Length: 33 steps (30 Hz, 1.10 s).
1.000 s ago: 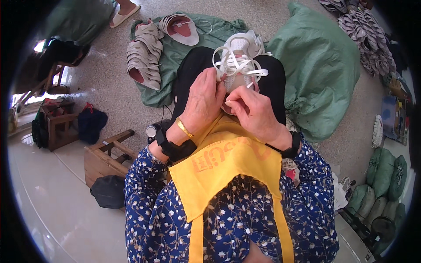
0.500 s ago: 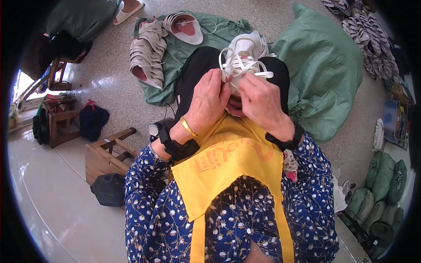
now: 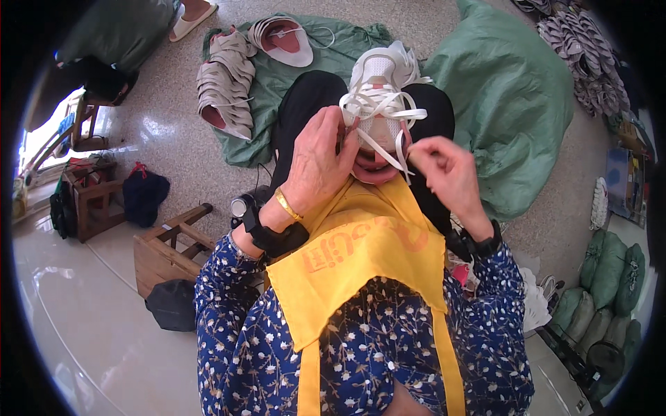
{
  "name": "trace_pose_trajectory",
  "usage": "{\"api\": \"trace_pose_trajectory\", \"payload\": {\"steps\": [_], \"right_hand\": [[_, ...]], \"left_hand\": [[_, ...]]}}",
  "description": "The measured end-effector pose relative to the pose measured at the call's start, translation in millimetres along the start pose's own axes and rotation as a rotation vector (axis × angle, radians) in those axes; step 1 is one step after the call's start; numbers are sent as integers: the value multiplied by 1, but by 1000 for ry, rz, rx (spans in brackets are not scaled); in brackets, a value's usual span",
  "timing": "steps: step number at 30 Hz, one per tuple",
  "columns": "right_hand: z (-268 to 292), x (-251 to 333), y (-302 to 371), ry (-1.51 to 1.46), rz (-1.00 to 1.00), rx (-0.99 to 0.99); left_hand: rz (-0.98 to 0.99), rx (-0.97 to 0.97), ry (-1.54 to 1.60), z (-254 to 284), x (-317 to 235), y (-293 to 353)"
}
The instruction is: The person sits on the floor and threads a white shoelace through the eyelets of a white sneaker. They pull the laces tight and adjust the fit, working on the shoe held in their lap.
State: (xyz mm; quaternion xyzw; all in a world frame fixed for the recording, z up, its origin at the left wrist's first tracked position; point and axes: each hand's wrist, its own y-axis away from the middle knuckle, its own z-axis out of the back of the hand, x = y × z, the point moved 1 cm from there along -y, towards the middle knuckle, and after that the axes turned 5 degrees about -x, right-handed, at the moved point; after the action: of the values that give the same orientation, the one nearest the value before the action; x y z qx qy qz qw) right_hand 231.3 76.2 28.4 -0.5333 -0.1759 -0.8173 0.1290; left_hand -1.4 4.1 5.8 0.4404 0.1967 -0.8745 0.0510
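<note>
A white shoe upper (image 3: 380, 76) with a pink lining rests on my lap, toe pointing away. White laces (image 3: 378, 105) are threaded loosely across its front. My left hand (image 3: 318, 161), with a gold bangle and a black wrist device, grips the shoe's left side near the eyelets. My right hand (image 3: 444, 172) sits to the right of the shoe and pinches one end of the white lace, pulling it outward. A yellow apron (image 3: 361, 256) covers my chest over a blue flowered top.
A pile of grey shoe uppers (image 3: 222, 87) lies on a green cloth (image 3: 277, 76) at the upper left. A big green sack (image 3: 513, 97) sits at the right, more uppers (image 3: 576, 48) beyond it. A wooden stool (image 3: 170, 249) and dark bag (image 3: 170, 305) stand at my left.
My right hand has drawn away from the shoe to the right, pulling the lace end out with it. The left hand keeps its grip on the shoe.
</note>
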Motion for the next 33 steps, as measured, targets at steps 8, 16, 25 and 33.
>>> {"api": "trace_pose_trajectory", "payload": {"steps": [8, 16, 25, 33], "right_hand": [[-10, -13, -48, -209, -153, 33], [-15, -17, -35, -425, 27, -57], [0, 11, -23, 114, 532, -36], [12, 21, -26, 249, 707, 129]], "left_hand": [[46, -61, 33, -1, -2, -6], [93, -87, 54, 0, 1, -10], [141, -101, 113, 5, -3, -10], [137, -100, 113, 7, -1, -7]]}}
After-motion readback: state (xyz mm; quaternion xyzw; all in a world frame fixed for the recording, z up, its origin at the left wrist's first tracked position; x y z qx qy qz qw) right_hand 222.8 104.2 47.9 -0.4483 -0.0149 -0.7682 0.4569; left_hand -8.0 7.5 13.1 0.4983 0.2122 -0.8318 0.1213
